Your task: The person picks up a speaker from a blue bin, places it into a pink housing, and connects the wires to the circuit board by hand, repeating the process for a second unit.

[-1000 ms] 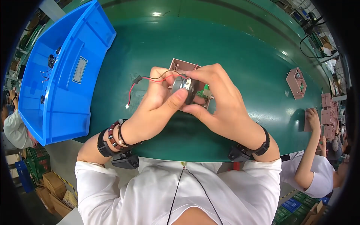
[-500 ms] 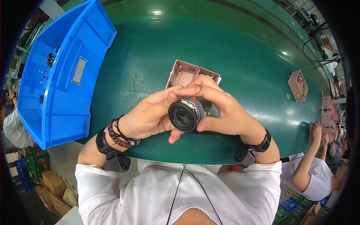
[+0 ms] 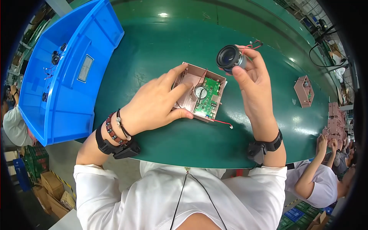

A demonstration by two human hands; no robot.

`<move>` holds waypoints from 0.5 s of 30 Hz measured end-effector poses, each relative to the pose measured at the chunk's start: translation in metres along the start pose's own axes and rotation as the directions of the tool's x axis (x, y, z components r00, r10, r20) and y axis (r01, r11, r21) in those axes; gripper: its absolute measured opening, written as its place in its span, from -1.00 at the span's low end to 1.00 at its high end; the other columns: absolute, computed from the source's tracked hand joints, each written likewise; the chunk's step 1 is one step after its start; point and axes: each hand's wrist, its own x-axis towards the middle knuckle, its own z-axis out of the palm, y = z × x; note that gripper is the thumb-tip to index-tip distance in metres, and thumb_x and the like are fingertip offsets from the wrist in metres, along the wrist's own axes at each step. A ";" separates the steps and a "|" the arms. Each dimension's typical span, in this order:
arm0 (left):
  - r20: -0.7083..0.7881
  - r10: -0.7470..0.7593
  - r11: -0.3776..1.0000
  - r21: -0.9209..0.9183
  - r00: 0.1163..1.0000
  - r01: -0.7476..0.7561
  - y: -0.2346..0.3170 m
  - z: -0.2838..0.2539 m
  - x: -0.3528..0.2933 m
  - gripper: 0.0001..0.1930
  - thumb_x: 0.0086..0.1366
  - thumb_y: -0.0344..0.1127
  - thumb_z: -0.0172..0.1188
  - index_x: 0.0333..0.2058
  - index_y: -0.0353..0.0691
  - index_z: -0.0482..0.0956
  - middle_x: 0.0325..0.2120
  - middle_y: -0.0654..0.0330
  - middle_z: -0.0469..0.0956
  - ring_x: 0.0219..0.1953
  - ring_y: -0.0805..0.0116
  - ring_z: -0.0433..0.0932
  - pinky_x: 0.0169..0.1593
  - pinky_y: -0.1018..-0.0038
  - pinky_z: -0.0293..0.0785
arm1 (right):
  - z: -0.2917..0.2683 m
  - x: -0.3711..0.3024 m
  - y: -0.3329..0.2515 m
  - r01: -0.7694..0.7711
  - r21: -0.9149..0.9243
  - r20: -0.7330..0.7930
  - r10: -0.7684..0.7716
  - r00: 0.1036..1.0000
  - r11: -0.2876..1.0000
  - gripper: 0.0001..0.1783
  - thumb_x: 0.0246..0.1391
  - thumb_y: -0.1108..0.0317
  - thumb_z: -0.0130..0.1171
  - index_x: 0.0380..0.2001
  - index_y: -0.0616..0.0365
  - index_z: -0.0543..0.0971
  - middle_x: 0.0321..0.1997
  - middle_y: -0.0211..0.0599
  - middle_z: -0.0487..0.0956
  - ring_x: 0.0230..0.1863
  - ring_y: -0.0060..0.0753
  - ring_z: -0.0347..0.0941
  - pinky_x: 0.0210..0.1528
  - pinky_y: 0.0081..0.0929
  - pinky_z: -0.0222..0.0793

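My right hand [image 3: 253,76] is raised over the table, right of the box. Fingers and thumb pinch a small round black-rimmed speaker [image 3: 229,56], its cone turned toward me and its red and black wires [image 3: 253,46] trailing behind. A pink open box [image 3: 220,109] lies on the table with a green circuit board [image 3: 211,96] inside its right part. On the board sits a pale round disc, partly ringed by a dark wire. My left hand [image 3: 161,94] spans the box's left side, its thumb at the near wall and fingers reaching inside and to the far corner.
A big blue bin [image 3: 69,88] with several speakers [image 3: 55,57] stands at the left. Another pink box [image 3: 304,91] lies on the green table [image 3: 153,42] at the right. Farther right, a co-worker [image 3: 316,178] has hands near stacked pink boxes [image 3: 335,120]. A red wire with a white plug [image 3: 222,122] sticks out from the box.
The speaker, earlier between both hands before the box, has gone up and right in my right hand. My left hand has let go of it and moved onto the box, uncovering the circuit board.
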 end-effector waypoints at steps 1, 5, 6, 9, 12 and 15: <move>0.035 -0.028 0.996 -0.083 0.999 0.031 0.001 0.001 -0.001 -0.56 0.10 -0.04 0.30 -0.23 -0.29 0.45 0.17 -0.17 0.21 0.04 -0.10 0.41 -0.05 0.23 0.51 | 0.000 -0.001 0.003 0.020 -0.012 -0.014 -0.020 1.000 1.000 -0.44 -0.01 0.43 0.33 0.06 0.22 0.36 0.04 -0.27 0.44 0.07 -0.42 0.40 0.11 -0.45 0.35; 0.128 -0.044 0.984 -0.168 0.991 0.065 0.008 -0.007 -0.010 -0.65 0.13 -0.08 0.28 -0.35 -0.28 0.49 0.16 -0.17 0.20 0.03 -0.10 0.42 -0.03 0.18 0.50 | 0.004 -0.006 0.005 0.043 -0.172 0.036 -0.038 0.999 0.984 -0.46 -0.02 0.48 0.33 0.04 0.24 0.37 0.03 -0.25 0.47 0.04 -0.40 0.43 0.14 -0.43 0.33; 0.130 -0.042 0.982 -0.175 0.991 0.065 0.011 -0.008 -0.013 -0.65 0.13 -0.08 0.28 -0.35 -0.28 0.49 0.16 -0.17 0.20 0.03 -0.10 0.42 -0.03 0.18 0.50 | 0.005 -0.008 0.007 0.045 -0.243 0.070 -0.029 0.997 0.969 -0.45 -0.02 0.46 0.34 0.04 0.25 0.37 0.04 -0.22 0.47 0.05 -0.38 0.44 0.18 -0.41 0.30; 0.187 -0.010 0.968 -0.245 0.982 0.056 0.021 -0.011 -0.026 -0.70 0.14 -0.13 0.28 -0.46 -0.27 0.49 0.13 -0.17 0.22 0.02 -0.08 0.42 -0.05 0.22 0.51 | 0.022 -0.015 -0.006 0.049 -0.452 0.117 0.005 0.993 0.890 -0.47 -0.08 0.41 0.39 -0.02 0.24 0.42 -0.04 -0.28 0.52 0.00 -0.43 0.46 0.13 -0.42 0.29; 0.121 0.010 0.944 -0.328 0.993 0.030 0.017 -0.007 -0.036 -0.72 0.14 -0.15 0.28 -0.42 -0.26 0.48 0.02 -0.11 0.28 -0.08 0.00 0.47 -0.13 0.26 0.53 | 0.032 -0.021 -0.008 0.123 -0.663 0.203 0.019 0.979 0.738 -0.47 -0.15 0.34 0.44 -0.10 0.22 0.47 -0.12 -0.34 0.55 -0.08 -0.47 0.47 0.05 -0.43 0.25; 0.148 -0.003 0.921 -0.385 0.989 0.060 0.015 -0.012 -0.043 -0.74 0.13 -0.19 0.28 -0.40 -0.26 0.47 -0.12 -0.03 0.32 -0.21 0.09 0.49 -0.23 0.30 0.53 | 0.036 -0.025 -0.004 0.270 -0.825 0.329 0.034 0.944 0.496 -0.48 -0.22 0.25 0.49 -0.17 0.20 0.51 -0.18 -0.42 0.57 -0.20 -0.50 0.47 -0.06 -0.43 0.19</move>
